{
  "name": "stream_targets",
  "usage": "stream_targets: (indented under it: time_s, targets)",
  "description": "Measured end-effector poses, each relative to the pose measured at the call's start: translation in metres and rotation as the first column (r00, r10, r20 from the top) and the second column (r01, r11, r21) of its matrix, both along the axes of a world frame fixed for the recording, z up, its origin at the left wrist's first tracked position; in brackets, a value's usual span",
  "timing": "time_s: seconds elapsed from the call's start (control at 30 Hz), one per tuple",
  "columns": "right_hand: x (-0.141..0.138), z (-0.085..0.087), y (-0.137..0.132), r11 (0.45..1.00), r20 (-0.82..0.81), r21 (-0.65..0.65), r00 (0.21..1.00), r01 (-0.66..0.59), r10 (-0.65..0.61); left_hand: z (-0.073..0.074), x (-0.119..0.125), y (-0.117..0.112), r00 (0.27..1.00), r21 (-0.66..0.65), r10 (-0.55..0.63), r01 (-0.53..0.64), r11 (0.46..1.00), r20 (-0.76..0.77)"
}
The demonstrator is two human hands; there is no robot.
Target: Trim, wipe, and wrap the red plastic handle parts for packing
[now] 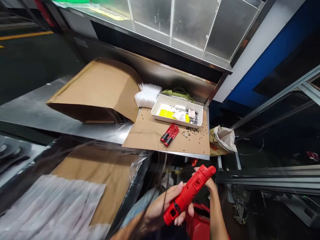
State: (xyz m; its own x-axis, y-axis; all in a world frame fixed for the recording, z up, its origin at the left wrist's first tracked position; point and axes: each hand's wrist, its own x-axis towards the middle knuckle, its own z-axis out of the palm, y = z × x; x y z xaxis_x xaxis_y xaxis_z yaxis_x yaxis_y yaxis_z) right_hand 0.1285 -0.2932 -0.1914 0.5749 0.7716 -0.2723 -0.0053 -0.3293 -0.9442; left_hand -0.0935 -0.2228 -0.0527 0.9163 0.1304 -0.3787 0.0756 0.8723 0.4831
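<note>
Brown cardboard point(165, 140) covers the brushed steel counter point(62, 113), holding a shallow white plastic tray point(156, 111), tiny black screws point(193, 129) and ribbed red plastic casings point(170, 134). Below the counter's edge, the left hand point(160, 208) wraps its fingers firmly around a glossy red plastic tool body point(188, 193), while the right hand point(211, 185) curls its fingers around the body's narrow upper end.
</note>
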Motion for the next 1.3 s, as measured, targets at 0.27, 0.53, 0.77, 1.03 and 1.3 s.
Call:
stream_targets:
  time_s: [0.27,0.53,0.77,1.03,1.3]
  targets:
    - [-0.051,0.13,-0.066,0.843,0.188,0.467,0.902,0.267,-0.39,0.0,0.033,-0.011,0.96,-0.218,-0.267,0.279,0.935,0.083]
    - [-0.076,0.151,-0.069,0.839,0.335,0.49,0.838,0.235,-0.431,-0.026,0.052,-0.02,0.799,-0.588,-0.482,0.595,0.548,0.359]
    - [-0.062,0.153,-0.082,0.719,0.367,0.553,0.653,0.42,-0.663,-0.028,0.061,-0.029,0.699,-0.7,-0.495,0.677,0.225,0.517]
    - [-0.054,0.146,-0.081,0.64,0.167,0.55,0.681,0.536,-0.713,0.004,0.07,-0.025,0.783,-0.598,-0.522,0.607,0.524,0.337]
    - [-0.05,0.147,-0.077,0.557,-0.095,0.594,0.737,0.581,-0.669,0.003,0.067,-0.032,0.832,-0.436,-0.427,0.551,0.711,0.355]
